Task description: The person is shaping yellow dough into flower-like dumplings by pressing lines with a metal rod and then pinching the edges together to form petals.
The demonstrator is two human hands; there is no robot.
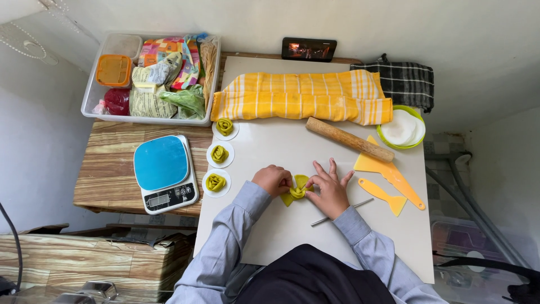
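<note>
Left hand [272, 179] curled, right hand [330, 190] fingers spread, both pinching green dough piece [296, 191] at centre of white bench [281, 225]. Metal rod [341, 213] just near of right hand. Three rolled dough roses [215, 182] on left. Rolling pin [349, 139] far right, yellow scrapers [388, 177] beside.

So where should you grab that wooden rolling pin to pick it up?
Probably around the middle of the rolling pin, coming straight down from above. It lies flat and slanted on the white board, a plain round stick without handles, so fingers can wrap across its width there and it should stay balanced. Its lower end sits close to the yellow scraper.
</note>
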